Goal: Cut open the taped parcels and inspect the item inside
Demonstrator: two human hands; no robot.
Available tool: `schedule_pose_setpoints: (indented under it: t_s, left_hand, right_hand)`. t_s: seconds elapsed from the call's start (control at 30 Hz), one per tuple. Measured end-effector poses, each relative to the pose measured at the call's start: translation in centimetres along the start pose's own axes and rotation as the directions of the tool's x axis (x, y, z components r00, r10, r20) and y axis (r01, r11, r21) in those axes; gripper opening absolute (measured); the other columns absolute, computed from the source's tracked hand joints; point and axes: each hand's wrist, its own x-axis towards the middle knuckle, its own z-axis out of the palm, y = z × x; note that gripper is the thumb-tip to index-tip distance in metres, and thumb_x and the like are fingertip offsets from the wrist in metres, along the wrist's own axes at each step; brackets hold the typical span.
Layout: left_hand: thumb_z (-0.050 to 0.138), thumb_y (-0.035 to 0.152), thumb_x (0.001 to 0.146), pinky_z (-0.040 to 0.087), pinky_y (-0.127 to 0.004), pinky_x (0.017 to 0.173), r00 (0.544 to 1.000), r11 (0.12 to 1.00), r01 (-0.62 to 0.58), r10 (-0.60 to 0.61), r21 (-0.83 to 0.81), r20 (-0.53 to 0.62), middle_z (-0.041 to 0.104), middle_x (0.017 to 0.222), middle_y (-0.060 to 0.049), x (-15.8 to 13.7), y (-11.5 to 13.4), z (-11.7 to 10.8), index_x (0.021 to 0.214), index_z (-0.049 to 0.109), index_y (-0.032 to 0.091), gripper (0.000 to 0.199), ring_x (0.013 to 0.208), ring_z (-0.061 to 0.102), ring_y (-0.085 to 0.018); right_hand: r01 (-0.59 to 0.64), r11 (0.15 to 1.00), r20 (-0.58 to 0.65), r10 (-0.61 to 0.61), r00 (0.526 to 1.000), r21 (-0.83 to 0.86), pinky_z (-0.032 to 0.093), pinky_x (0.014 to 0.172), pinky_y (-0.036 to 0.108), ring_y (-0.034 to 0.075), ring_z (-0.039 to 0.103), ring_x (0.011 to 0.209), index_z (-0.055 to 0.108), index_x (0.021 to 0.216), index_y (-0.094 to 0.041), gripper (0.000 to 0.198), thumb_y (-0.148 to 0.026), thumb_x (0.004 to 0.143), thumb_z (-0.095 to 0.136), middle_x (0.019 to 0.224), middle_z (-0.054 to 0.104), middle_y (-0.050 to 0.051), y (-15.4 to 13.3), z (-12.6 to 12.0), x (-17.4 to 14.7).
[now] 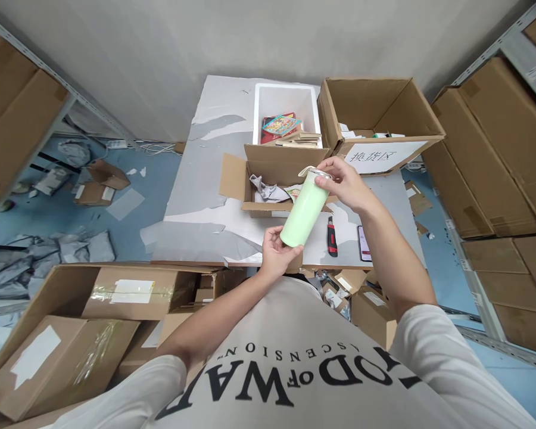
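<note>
A pale green bottle (pixel 305 210) with a silvery rim and a light strap at its top is held tilted over the near side of the table. My left hand (pixel 277 253) grips its lower end, thumb and fingers around the base. Up at the rim, my right hand (pixel 346 183) is closed on the bottle's top. Just behind the bottle stands an open cardboard box (pixel 268 206) with its flaps spread. Inside that box lie crumpled grey wrapping (pixel 268 190) and a printed packet partly hidden by the bottle.
On the table (pixel 187 208) lie a red and black box cutter (pixel 332 237) and a phone (pixel 364 244). Behind are a white foam box (pixel 259 113) of books and a large labelled carton (pixel 384 158). Cartons (pixel 120 292) crowd the lower left; shelving with boxes (pixel 509 149) flanks the right.
</note>
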Motion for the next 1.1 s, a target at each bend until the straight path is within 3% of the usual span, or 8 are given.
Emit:
schedule_pose_setpoints:
  t_s: [0.17, 0.27, 0.4, 0.53, 0.67, 0.87, 1.0, 1.1]
  left_hand:
    - [0.087, 0.048, 0.054, 0.050, -0.041, 0.098, 0.990, 0.978, -0.113, 0.096, 0.174, 0.103, 0.050, 0.128, -0.010, 0.6, -0.3, -2.0, 0.118, 0.039, 0.028, 0.082, 0.120, 0.055, -0.023]
    - [0.084, 0.049, 0.057, 0.038, -0.050, 0.110, 0.975, 0.856, -0.215, 0.162, 0.470, 0.151, 0.045, 0.137, -0.013, 1.2, -0.3, -4.9, 0.129, 0.038, 0.026, 0.089, 0.132, 0.045, -0.029]
    - [0.086, 0.051, 0.050, 0.033, -0.056, 0.112, 0.930, 0.621, -0.309, 0.040, 0.720, 0.364, 0.036, 0.146, -0.020, 2.5, -1.0, -7.3, 0.142, 0.030, 0.019, 0.113, 0.138, 0.036, -0.037]
    - [0.084, 0.053, 0.054, 0.033, -0.054, 0.113, 0.880, 0.566, -0.379, -0.025, 0.732, 0.475, 0.032, 0.150, -0.020, 3.8, -2.7, -6.9, 0.145, 0.028, 0.017, 0.112, 0.140, 0.032, -0.038]
    - [0.082, 0.048, 0.060, 0.037, -0.052, 0.110, 0.892, 0.540, -0.376, -0.010, 0.753, 0.453, 0.042, 0.144, -0.018, 4.4, -4.5, -6.4, 0.139, 0.039, 0.017, 0.095, 0.134, 0.041, -0.037]
    - [0.081, 0.040, 0.063, 0.042, -0.049, 0.105, 0.898, 0.550, -0.377, 0.021, 0.745, 0.439, 0.053, 0.132, -0.015, 4.3, -5.6, -6.9, 0.135, 0.044, 0.019, 0.084, 0.124, 0.051, -0.034]
    - [0.081, 0.038, 0.062, 0.045, -0.046, 0.101, 0.907, 0.588, -0.356, 0.029, 0.726, 0.421, 0.056, 0.125, -0.012, 4.3, -5.5, -7.0, 0.131, 0.048, 0.021, 0.079, 0.118, 0.055, -0.032]
    - [0.082, 0.040, 0.061, 0.046, -0.047, 0.100, 0.917, 0.620, -0.334, 0.037, 0.710, 0.398, 0.058, 0.123, -0.012, 4.3, -5.4, -7.0, 0.128, 0.051, 0.021, 0.076, 0.116, 0.056, -0.032]
  right_hand:
    - [0.146, 0.989, -0.063, -0.146, 0.987, 0.002, 0.048, 0.063, 0.027, 0.012, 0.056, 0.070, 0.056, 0.097, -0.023, 0.041, -0.056, 0.077, 0.069, 0.085, 0.061, -0.001, -0.6, -0.3, 0.0]
    - [0.248, 0.967, -0.145, -0.255, 0.956, -0.061, 0.051, 0.068, 0.031, 0.015, 0.058, 0.078, 0.057, 0.100, -0.025, 0.042, -0.055, 0.075, 0.071, 0.090, 0.061, 0.000, -1.2, -0.9, -1.1]
    - [0.292, 0.945, -0.235, -0.319, 0.918, -0.145, 0.052, 0.068, 0.034, 0.016, 0.059, 0.080, 0.056, 0.106, -0.027, 0.047, -0.052, 0.072, 0.075, 0.097, 0.062, 0.003, 0.0, -0.2, -4.3]
    - [0.262, 0.948, -0.236, -0.300, 0.924, -0.179, 0.051, 0.060, 0.032, 0.016, 0.060, 0.075, 0.054, 0.109, -0.025, 0.049, -0.045, 0.070, 0.076, 0.117, 0.060, 0.009, 3.4, 2.2, -7.8]
    - [0.251, 0.944, -0.167, -0.288, 0.943, -0.214, 0.049, 0.054, 0.029, 0.020, 0.063, 0.085, 0.053, 0.109, -0.025, 0.048, -0.038, 0.070, 0.076, 0.125, 0.057, 0.015, 5.6, 3.4, -10.2]
    - [0.211, 0.927, -0.032, -0.232, 0.972, -0.311, 0.052, 0.057, 0.035, 0.022, 0.063, 0.085, 0.055, 0.111, -0.027, 0.045, -0.038, 0.072, 0.075, 0.128, 0.056, 0.015, 5.2, 3.0, -11.0]
    - [0.270, 0.889, 0.168, -0.221, 0.961, -0.370, 0.054, 0.068, 0.038, 0.023, 0.061, 0.091, 0.054, 0.118, -0.026, 0.042, -0.039, 0.080, 0.066, 0.127, 0.055, 0.014, 4.4, 4.3, -10.1]
    - [0.299, 0.824, 0.338, -0.140, 0.931, -0.481, 0.053, 0.074, 0.037, 0.024, 0.060, 0.095, 0.050, 0.130, -0.026, 0.047, -0.040, 0.086, 0.058, 0.124, 0.053, 0.014, 4.1, 5.5, -9.4]
